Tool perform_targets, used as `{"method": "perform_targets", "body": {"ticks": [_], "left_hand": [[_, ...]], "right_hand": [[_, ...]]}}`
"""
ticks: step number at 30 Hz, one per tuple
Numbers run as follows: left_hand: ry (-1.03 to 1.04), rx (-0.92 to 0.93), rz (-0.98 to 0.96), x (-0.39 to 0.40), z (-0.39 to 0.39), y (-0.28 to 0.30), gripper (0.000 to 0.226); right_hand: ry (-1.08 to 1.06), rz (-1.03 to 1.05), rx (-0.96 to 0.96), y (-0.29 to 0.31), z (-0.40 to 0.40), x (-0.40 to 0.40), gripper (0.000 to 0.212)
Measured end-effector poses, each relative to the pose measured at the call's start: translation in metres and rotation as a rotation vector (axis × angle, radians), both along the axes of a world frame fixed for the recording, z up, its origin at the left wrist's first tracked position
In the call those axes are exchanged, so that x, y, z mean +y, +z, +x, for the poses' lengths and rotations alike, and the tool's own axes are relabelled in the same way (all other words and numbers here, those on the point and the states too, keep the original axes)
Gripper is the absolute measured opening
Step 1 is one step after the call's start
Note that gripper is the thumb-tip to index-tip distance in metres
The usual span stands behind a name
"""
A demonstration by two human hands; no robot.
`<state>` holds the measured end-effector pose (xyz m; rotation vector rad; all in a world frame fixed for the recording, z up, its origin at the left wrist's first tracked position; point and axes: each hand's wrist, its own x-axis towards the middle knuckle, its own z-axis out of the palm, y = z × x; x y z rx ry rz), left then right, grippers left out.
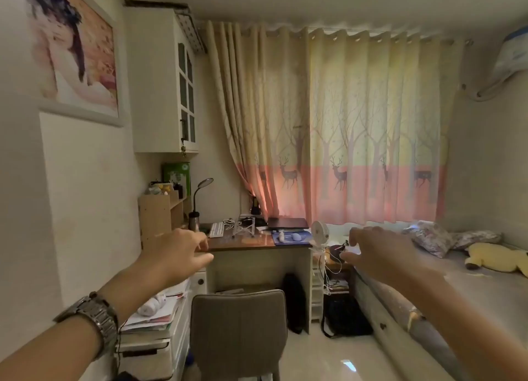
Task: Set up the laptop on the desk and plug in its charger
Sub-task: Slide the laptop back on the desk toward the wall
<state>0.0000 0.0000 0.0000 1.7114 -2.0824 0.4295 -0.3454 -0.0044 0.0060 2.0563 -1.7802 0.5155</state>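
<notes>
Reaching forward from the lower corners, both bare forearms extend into the room, and neither hand holds anything. The left hand (pixel 183 255), with a metal wristwatch (pixel 91 317) on its wrist, is loosely spread with the fingers slightly curled. The right hand (pixel 377 252) is likewise empty, its fingers bent downward and apart. Below and between the arms stands a grey chair (pixel 238 329), facing the desk (pixel 243 245). A stack of papers (pixel 154 317) lies on a low white cabinet to the left of the chair. A dark bag (pixel 345 315) sits on the floor to the right of the desk, beside the bed (pixel 457 269), where a yellow plush toy (pixel 497 259) lies. On the desk surface are a white keyboard (pixel 217 229), a folding metal stand (pixel 243 227), a blue mouse pad (pixel 291 236) and a small white fan (pixel 319 232) at the right edge. The laptop (pixel 288 223) lies closed at the rear of the desk, against the curtain (pixel 357 140). A gooseneck lamp (pixel 200 197) stands at the rear left.
</notes>
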Motion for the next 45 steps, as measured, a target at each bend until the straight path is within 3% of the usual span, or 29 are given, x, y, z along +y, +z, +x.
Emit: {"method": "perform_targets", "body": {"ticks": [12, 28, 45], "left_hand": [[0.005, -0.017, 0.058, -0.102, -0.012, -0.034, 0.029], [-0.201, -0.071, 0.146, -0.426, 0.005, -0.039, 0.031], [-0.323, -0.075, 0.213, -0.616, -0.135, -0.087, 0.032]], "right_hand": [[0.009, 0.046, -0.081, -0.036, -0.001, -0.107, 0.029], [-0.179, 0.023, -0.246, -0.049, 0.027, -0.357, 0.035], [-0.268, 0.093, -0.103, -0.100, -0.099, -0.527, 0.028]]}}
